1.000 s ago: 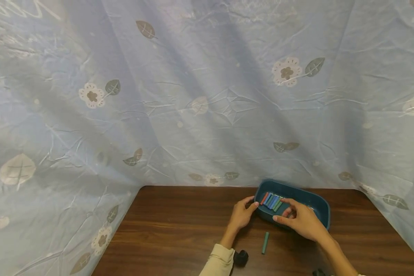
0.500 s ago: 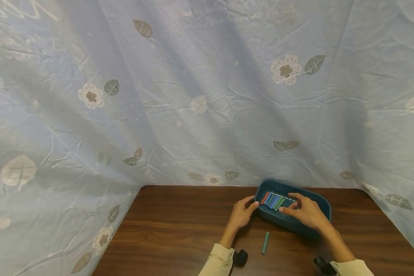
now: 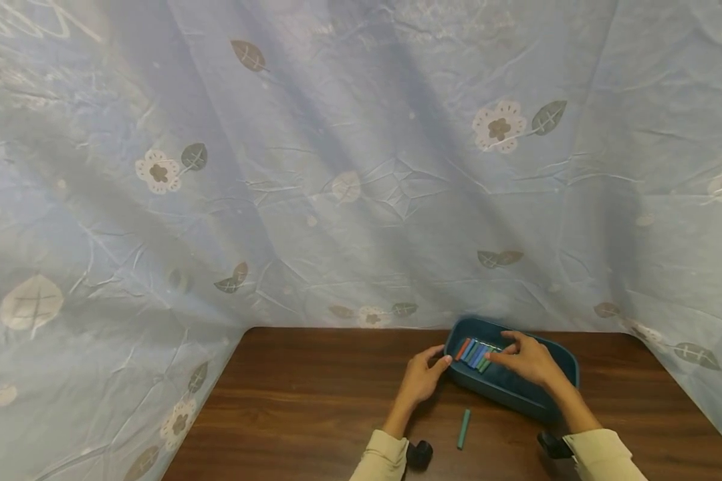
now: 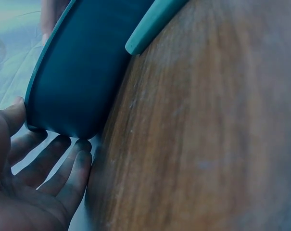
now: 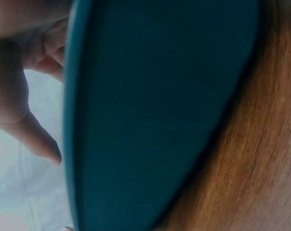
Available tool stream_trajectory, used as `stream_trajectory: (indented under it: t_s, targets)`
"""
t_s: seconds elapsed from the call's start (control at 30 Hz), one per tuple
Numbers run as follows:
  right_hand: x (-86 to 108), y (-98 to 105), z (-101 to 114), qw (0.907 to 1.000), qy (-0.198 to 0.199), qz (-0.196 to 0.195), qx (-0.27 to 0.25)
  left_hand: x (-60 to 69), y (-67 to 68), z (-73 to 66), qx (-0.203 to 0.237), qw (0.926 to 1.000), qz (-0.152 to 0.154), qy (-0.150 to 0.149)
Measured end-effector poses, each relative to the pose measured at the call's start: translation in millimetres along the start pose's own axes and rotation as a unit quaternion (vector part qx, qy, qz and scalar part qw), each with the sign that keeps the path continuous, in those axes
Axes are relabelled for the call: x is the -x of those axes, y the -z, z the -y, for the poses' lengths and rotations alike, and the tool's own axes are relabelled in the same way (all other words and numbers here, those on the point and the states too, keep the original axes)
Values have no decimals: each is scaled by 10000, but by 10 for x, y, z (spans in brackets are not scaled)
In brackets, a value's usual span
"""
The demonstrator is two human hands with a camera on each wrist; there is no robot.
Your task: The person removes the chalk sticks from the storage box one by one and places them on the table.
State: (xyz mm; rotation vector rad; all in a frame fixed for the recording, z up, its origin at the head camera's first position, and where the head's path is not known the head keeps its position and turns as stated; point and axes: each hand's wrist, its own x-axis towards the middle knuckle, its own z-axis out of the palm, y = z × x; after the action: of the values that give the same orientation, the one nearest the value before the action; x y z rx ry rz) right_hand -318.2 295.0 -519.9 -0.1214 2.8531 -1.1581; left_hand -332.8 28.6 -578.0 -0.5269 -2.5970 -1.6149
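Observation:
A dark teal plastic bin (image 3: 505, 393) stands on the table. Several chalk-like sticks (image 3: 472, 354), red, blue and green, lie side by side in its left end. My left hand (image 3: 420, 377) rests its fingertips against the bin's left end, thumb at the rim; the left wrist view shows these fingers fairly straight and spread. My right hand (image 3: 529, 361) reaches over the near rim, thumb and forefinger apart, thumb tip by the rightmost green sticks. Nothing is visibly held in it; its other fingers are partly hidden. A single green stick (image 3: 464, 429) lies on the table in front.
The brown wooden table (image 3: 313, 401) ends at a patterned cloth (image 3: 361, 254) hanging behind and at the sides. A black wrist device (image 3: 420, 455) sits by the left sleeve, and another (image 3: 555, 445) by the right sleeve.
My right hand has drawn back to the right from above the green sticks, then its thumb has come up beside them. The left hand stays at the bin's end.

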Motion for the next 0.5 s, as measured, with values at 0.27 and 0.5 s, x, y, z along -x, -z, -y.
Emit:
stream_trajectory:
  t_s: [0.27, 0.5]
  targets:
    - [-155, -101, -135, 9997, -189, 80, -149, -44, 0, 15, 57, 10000, -41, -43]
    - [-182, -213, -256, 9996, -144, 137, -179, -27, 8, 22, 52, 10000, -20, -48]
